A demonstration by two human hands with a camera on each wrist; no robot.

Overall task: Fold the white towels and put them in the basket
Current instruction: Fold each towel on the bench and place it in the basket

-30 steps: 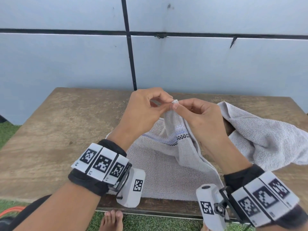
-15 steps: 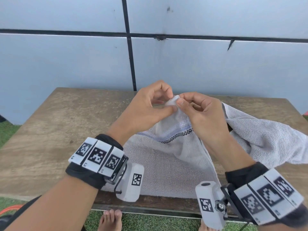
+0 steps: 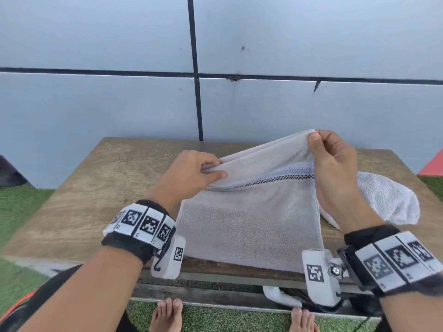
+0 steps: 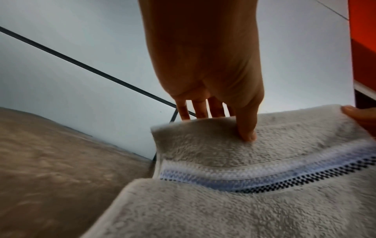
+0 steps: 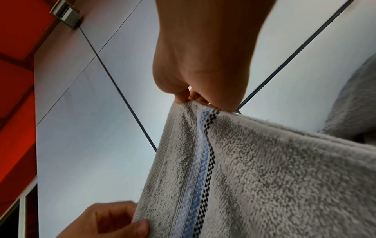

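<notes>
My left hand [image 3: 189,172] pinches 1 corner of the white towel [image 3: 249,219], thumb on the near face and fingers behind the edge. My right hand [image 3: 333,161] pinches the opposite corner of the same edge, fingers curled tight on the hem. Both grips are closed on cloth; neither is slack.

1. Position: the right grip stands higher and farther out than the left, so the held edge runs on a slope between the 2 grips.
2. Purpose: I judge that pulling the 2 corners apart takes the sag out of the edge, so that it can be laid down square for a fold.
3. The blue-and-checked band [image 3: 275,177] runs just below the held edge, from 1 grip to the other, and serves as a straightness reference.
4. Below the grips, the towel's lower part lies flat on the counter [image 3: 96,188], reaching its near edge.
5. A second towel [image 3: 383,200] lies crumpled on the counter, beyond and outside the right grip, unfolded.

Containers: no basket shows in any view, so I cannot tell its contents. By my estimate, both towels remain to be folded.
</notes>
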